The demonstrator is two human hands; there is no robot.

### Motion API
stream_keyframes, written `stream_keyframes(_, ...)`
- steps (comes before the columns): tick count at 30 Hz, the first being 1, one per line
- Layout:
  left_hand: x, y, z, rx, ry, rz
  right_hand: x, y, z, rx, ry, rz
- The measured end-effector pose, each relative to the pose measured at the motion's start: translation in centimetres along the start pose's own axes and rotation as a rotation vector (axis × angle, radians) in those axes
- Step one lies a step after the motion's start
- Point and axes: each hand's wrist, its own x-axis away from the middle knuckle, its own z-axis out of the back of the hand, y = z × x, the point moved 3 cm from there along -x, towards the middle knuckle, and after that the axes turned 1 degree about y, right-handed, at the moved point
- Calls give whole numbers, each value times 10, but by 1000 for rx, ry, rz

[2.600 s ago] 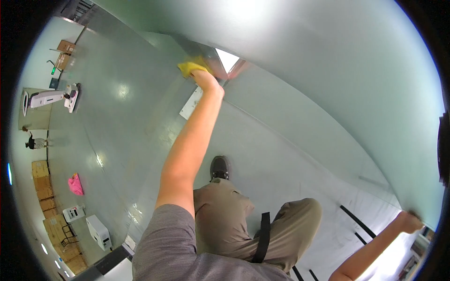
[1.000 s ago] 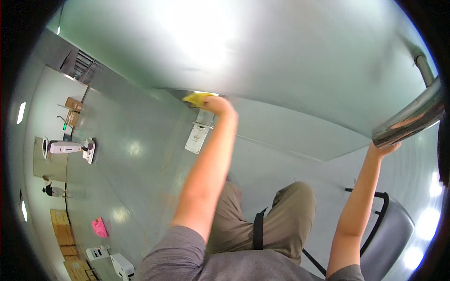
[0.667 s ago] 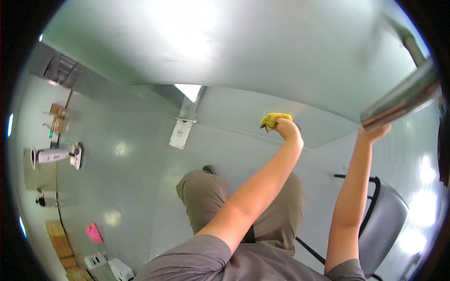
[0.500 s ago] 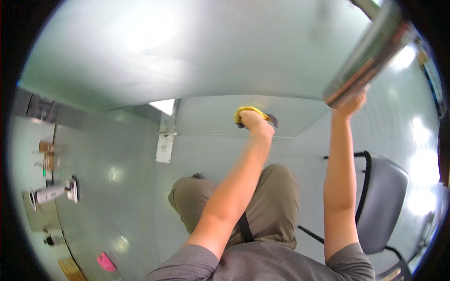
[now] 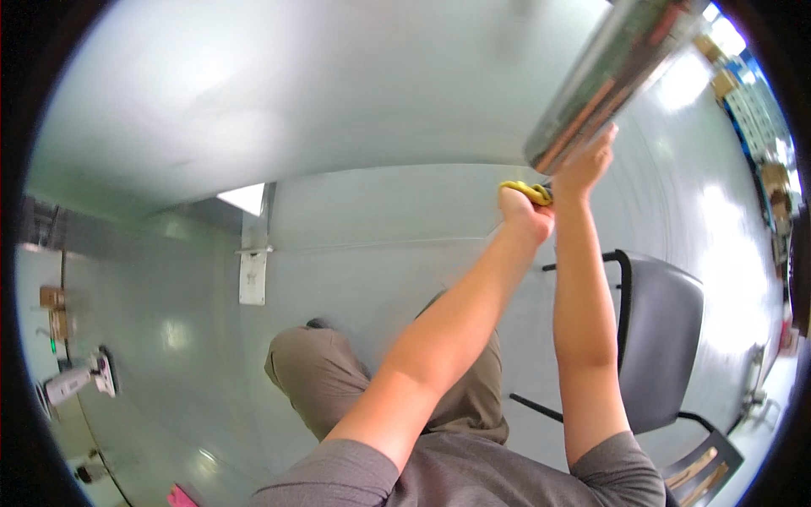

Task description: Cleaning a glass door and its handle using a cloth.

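Note:
My left hand [image 5: 525,213] is closed around a bunched yellow-and-dark-grey cloth [image 5: 525,189], part of which is hidden by the hand. It sits close beside my right wrist, below the big panel's lower edge. My right hand [image 5: 589,162] is against the lower end of a thick, shiny metal post [image 5: 601,84] at the upper right. Its fingers are bent around the side, some hidden behind the post. The smooth, reflective grey panel [image 5: 338,93] spreads across the top of the view, left of the post.
A black chair [image 5: 663,338] stands close to my right arm. Under the panel at left, a white metal foot plate [image 5: 253,279] rests on the glossy floor [image 5: 169,279]. A white device [image 5: 80,380] and a pink item [image 5: 180,497] lie farther left. Boxes [image 5: 773,182] line the far right.
My left hand has moved right with the cloth, up beside my right wrist. My right hand stays at the post. The whole view has shifted, with the surroundings sliding left.

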Motion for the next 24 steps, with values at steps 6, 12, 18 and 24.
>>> stream_keyframes(6,-1,28,14,-33,36,-54,-38,54,26,208,-34,197)
stream_keyframes(12,-28,166,72,-51,298,-271,-26,75,22,-255,-127,68)
stream_keyframes(18,3,385,111,-23,359,-949,-23,94,24,-8,-38,42)
stream_keyframes(24,-2,506,127,-8,387,-1115,-142,165,108,1399,-15,806)
